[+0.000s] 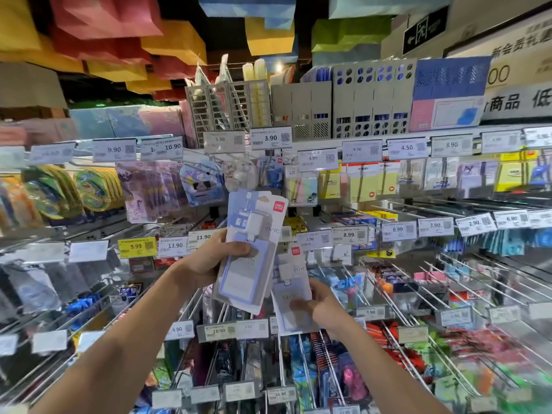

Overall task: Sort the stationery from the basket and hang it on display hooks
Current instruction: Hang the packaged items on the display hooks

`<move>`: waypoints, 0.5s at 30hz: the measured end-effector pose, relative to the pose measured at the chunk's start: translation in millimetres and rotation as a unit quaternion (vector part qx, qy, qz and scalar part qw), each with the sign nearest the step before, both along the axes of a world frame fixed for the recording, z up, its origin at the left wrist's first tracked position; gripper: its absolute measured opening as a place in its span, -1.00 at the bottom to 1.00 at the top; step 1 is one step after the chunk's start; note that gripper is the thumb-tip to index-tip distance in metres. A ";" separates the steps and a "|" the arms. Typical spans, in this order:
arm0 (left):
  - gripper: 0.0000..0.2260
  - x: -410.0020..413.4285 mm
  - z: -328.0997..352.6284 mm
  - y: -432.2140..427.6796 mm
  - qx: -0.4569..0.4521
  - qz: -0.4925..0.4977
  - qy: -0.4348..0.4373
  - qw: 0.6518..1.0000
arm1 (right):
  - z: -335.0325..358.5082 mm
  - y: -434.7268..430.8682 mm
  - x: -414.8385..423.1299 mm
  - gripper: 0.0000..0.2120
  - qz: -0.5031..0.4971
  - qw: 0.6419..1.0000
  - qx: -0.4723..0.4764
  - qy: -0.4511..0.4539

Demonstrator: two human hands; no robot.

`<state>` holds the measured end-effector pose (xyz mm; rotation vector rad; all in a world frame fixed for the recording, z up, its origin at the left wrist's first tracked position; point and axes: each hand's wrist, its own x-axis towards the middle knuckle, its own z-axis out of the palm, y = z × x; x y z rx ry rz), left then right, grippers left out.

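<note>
the left hand (209, 264) grips a fanned stack of card holder packs (254, 216), its fingers curled round it, to the right of the yellow price tag (137, 246). the right hand (322, 306) pinches a single pack (291, 289), further right of that tag and lower.

Pale plastic badge-holder pack stack (249, 255) held in left hand (209, 264), above-left of single white pack (291, 300) in right hand (325, 310); metal wire hooks (380, 289) behind both.

Fanned badge-holder packs (239, 282) above single pack (291, 273)
</note>
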<state>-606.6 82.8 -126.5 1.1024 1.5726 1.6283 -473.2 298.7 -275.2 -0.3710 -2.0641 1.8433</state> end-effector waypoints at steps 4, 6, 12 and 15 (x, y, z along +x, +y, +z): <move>-0.09 0.0 4.4 -3.4 0.041 0.003 -0.030 0.999 | -1.3 0.7 -2.6 -0.60 0.009 0.999 0.004 0.030; -0.07 -2.1 5.2 -3.5 0.055 0.011 -0.063 0.996 | -0.3 -2.5 -5.9 -0.60 0.005 0.999 0.004 0.052; -0.10 -5.3 2.7 -3.8 0.054 -0.002 -0.056 0.997 | 4.0 -11.5 -24.9 -0.62 -0.010 0.998 0.005 0.059; -0.10 -7.1 0.1 -4.3 0.053 -0.001 -0.053 0.997 | 9.7 -14.5 -37.4 -0.69 -0.047 0.998 0.031 0.017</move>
